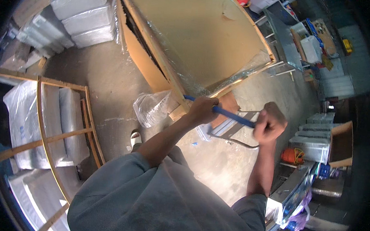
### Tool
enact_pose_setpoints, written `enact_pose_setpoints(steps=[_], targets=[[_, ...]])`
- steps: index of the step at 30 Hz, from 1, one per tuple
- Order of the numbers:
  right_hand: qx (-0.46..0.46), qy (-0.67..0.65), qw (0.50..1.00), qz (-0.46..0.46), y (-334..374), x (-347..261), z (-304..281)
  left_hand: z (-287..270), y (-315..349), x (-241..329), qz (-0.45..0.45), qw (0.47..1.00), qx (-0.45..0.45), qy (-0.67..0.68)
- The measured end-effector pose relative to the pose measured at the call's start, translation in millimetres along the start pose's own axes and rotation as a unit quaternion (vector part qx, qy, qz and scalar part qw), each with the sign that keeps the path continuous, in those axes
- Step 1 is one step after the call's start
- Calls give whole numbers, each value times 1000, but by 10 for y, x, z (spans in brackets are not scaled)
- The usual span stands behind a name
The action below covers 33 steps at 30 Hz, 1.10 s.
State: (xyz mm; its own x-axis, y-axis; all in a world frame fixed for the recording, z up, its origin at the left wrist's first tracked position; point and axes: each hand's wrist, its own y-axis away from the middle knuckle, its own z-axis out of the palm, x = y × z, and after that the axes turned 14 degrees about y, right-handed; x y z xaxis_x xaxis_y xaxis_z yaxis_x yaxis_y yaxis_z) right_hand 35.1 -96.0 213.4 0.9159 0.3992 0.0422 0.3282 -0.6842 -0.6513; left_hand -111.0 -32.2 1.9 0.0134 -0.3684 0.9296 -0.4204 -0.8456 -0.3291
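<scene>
A slim, straight blue bar [235,117] runs across in front of me, its left end against the near corner of a large wooden-framed crate [198,36]. My left hand [203,110] is closed round the bar close to that corner. Further along, at the bar's right end, my right hand [271,124] is closed in a fist around it. The crate has a tan board on top, wooden edge strips and torn clear film. Its left side panel [144,58] stands apart from the frame, leaving a dark gap. What tip the bar has is hidden at the corner.
Crumpled clear plastic [152,108] lies by the crate's corner. A metal-framed stand [235,131] is beneath my hands. At left are a wooden frame [89,122] and wrapped blocks [36,123]; more wrapped stacks [83,12] are behind. Benches and an open carton [342,144] line the right.
</scene>
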Motion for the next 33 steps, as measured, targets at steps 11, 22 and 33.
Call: enact_pose_setpoints(steps=[11, 22, 33], targets=[[65, -214, 930, 290, 556, 1864, 878, 672, -594, -79, -127, 987, 65, -70], [152, -112, 982, -23, 308, 760, -201, 697, -226, 283, 40, 985, 114, -125], [-57, -8, 992, -114, -298, -1024, -570, 83, 381, 337, 106, 961, 243, 80]])
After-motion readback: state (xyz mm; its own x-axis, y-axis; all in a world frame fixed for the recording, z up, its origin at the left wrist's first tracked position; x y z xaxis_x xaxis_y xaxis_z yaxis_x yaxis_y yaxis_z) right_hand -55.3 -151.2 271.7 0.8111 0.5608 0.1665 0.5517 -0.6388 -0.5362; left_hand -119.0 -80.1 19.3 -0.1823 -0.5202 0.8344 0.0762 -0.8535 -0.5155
